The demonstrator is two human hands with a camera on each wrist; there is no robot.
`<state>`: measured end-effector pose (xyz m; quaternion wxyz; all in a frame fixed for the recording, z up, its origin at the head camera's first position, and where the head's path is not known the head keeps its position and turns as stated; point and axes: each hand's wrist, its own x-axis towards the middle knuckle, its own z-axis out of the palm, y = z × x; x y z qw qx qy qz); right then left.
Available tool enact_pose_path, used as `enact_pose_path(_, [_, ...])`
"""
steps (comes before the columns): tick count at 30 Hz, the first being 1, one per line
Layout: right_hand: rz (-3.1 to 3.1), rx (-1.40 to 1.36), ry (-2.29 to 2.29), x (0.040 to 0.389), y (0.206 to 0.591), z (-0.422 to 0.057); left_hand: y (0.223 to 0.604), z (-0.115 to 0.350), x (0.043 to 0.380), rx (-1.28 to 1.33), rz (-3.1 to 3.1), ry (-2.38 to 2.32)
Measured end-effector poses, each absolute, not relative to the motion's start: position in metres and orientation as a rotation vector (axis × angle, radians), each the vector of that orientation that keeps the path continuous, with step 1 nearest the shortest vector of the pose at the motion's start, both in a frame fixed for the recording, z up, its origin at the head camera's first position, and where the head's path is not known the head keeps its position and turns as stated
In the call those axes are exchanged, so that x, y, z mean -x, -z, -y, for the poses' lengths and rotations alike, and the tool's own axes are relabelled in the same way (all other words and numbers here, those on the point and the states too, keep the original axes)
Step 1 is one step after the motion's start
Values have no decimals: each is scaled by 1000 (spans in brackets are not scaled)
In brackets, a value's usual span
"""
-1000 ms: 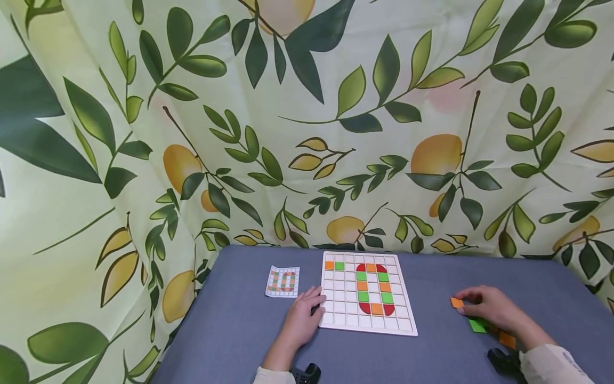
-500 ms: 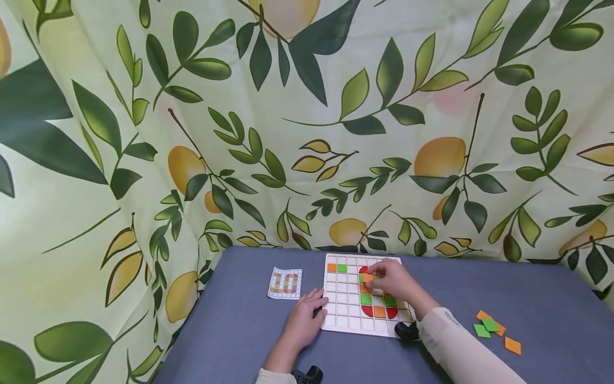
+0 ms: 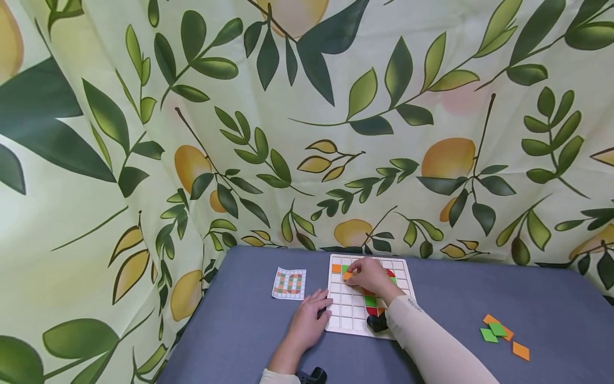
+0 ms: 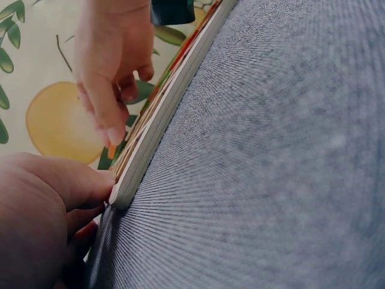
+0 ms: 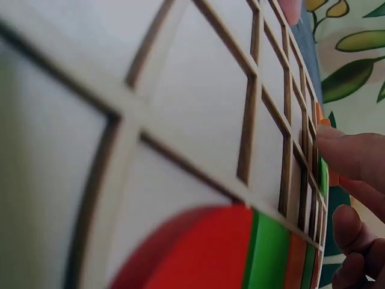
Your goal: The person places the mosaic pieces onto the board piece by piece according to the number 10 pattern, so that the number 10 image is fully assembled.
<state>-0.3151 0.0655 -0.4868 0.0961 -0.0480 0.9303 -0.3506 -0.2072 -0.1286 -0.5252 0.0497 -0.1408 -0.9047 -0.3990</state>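
In the head view my right hand (image 3: 373,276) is over the upper left of a white gridded board (image 3: 340,310), pinching an orange square tile (image 3: 347,276) between thumb and fingers. The left wrist view shows that tile (image 4: 112,151) just above the board. An orange tile (image 3: 337,268) and a green tile (image 3: 345,269) lie in cells near the top left corner. My left hand (image 3: 309,319) rests against the board's left edge, fingers lying loosely; its thumb (image 4: 90,183) touches the edge. My right hand and sleeve hide much of the red, green and orange pattern on the board.
A small printed pattern card (image 3: 289,283) lies left of the board. Several loose tiles, among them a green one (image 3: 489,335) and an orange one (image 3: 520,351), are on the blue-grey table (image 3: 446,298) at right. A leaf-and-fruit curtain (image 3: 268,160) hangs behind.
My right hand has carried the orange tile leftward from the loose tiles at right, across the board to its upper left. The left hand has stayed at the board's edge.
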Motion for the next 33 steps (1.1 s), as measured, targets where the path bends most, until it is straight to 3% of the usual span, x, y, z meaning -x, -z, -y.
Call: enact_pose_path(33, [-2771, 82, 1034, 309, 483, -73, 523, 123, 208, 464, 2727, 1232])
